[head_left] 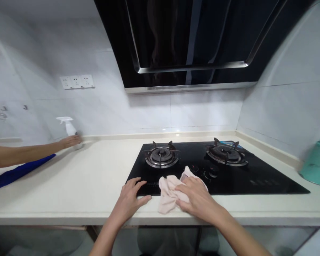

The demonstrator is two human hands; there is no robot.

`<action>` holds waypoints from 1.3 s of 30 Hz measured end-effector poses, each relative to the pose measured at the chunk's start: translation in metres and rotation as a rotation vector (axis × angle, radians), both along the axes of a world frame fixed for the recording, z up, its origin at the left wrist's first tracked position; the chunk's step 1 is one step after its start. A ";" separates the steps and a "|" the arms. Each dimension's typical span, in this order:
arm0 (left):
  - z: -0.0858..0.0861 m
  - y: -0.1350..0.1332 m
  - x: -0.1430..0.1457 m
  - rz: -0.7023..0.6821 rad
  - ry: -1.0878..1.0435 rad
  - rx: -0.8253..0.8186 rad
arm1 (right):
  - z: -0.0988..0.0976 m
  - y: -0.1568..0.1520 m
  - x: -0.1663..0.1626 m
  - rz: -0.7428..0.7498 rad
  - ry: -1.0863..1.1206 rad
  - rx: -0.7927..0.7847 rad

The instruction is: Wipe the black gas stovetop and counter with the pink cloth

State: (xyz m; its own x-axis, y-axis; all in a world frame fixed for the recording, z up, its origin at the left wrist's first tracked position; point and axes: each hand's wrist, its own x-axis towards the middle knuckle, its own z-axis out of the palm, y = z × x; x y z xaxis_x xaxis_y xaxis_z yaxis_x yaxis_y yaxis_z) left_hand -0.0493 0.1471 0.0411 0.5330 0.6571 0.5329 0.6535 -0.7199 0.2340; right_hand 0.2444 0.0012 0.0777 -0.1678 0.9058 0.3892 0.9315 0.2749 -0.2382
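My right hand [193,195] presses down on a crumpled pale pink cloth [169,193], its fingers bent over the fabric. The cloth lies across the front edge of a black glass gas hob [186,181], partly on the glass and partly on the counter. To its left, my left hand [132,195] rests at the hob's front left corner, fingers spread and holding nothing. Behind the cloth are two control knobs [213,171]. The left burner [161,157] and the right burner [226,154] stand farther back with their pan supports.
At the far left another person's hand [70,141] grips a white spray bottle [69,126]; a blue cloth [21,172] lies below that arm. A teal canister [317,161] stands at the right on the cream counter [101,177]. A black range hood [186,42] overhangs the hob.
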 end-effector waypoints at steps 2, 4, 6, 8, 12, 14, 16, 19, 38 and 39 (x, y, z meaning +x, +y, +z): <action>0.001 -0.001 0.000 0.000 0.000 -0.011 | -0.009 -0.019 0.018 -0.037 0.008 0.065; 0.002 -0.002 0.000 0.003 -0.002 -0.020 | -0.018 -0.037 0.045 -0.132 -0.009 0.122; 0.003 -0.003 0.000 0.008 -0.003 -0.026 | -0.027 -0.055 0.080 -0.264 -0.043 0.147; 0.004 -0.005 0.001 0.011 -0.004 -0.027 | -0.034 -0.073 0.119 -0.397 -0.062 0.129; 0.004 -0.006 0.002 0.016 -0.017 -0.027 | -0.033 -0.104 0.184 -0.576 0.098 0.001; 0.005 -0.007 0.003 0.014 -0.023 -0.025 | -0.024 -0.110 0.202 -0.617 0.230 -0.049; 0.005 -0.007 0.003 0.011 -0.027 -0.021 | -0.010 -0.104 0.210 -0.636 0.295 0.004; 0.004 -0.007 0.002 0.009 -0.030 -0.011 | 0.022 -0.076 0.209 -0.622 0.233 0.175; 0.000 -0.001 0.000 0.016 -0.022 0.026 | 0.075 0.111 0.145 -0.333 -0.130 -0.777; 0.001 -0.002 0.000 0.019 -0.016 0.014 | 0.077 0.111 0.147 -0.353 -0.137 -0.799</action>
State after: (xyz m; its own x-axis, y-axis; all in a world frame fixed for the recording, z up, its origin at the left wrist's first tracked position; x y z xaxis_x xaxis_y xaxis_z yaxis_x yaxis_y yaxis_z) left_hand -0.0498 0.1451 0.0424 0.5118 0.6593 0.5509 0.6632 -0.7108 0.2346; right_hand 0.3909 0.1125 0.1549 0.1739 0.9063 -0.3852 0.9651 -0.2346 -0.1163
